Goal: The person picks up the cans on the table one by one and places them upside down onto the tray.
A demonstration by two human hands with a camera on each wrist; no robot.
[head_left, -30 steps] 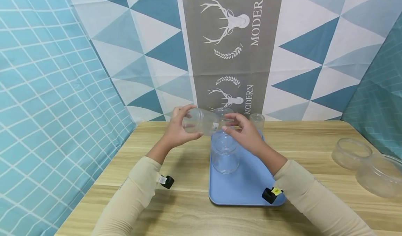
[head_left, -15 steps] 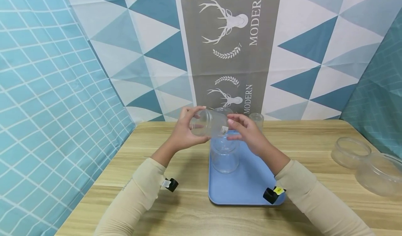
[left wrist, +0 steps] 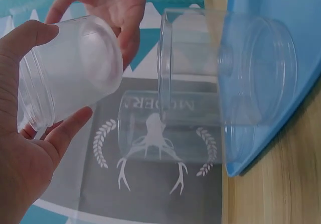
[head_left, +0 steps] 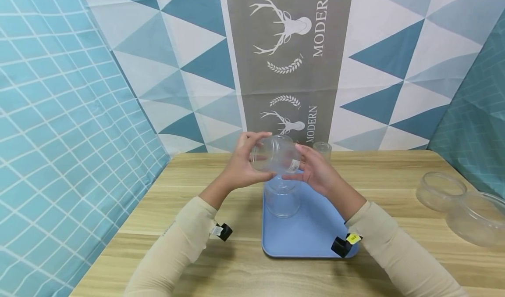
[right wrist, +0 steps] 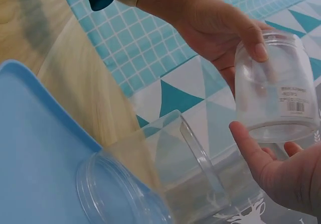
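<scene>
A clear plastic jar [head_left: 285, 156] lies on its side in the air above the back of the blue tray [head_left: 307, 240]. My left hand [head_left: 244, 167] grips it round the threaded neck end, thumb on one side and fingers on the other. At the base end, my right hand [head_left: 321, 172] is loosely cupped, a fingertip at the base's edge in the right wrist view. A white barcode label [right wrist: 295, 101] shows near the base. Below, a larger clear jar [head_left: 282, 202] stands on the tray; another clear jar [left wrist: 143, 143] appears behind it in the left wrist view.
A narrow clear container [head_left: 322, 148] stands at the back, right of the jars. Two wide clear round containers, a smaller one [head_left: 439, 194] and a bigger one [head_left: 473, 222], sit at the right of the wooden table [head_left: 232, 262]. Patterned cloth [head_left: 197, 47] hangs behind.
Both hands have shifted right, the left one more, carrying the jar along. My right fingers have changed position round the jar's base. The jars on the tray stay put.
</scene>
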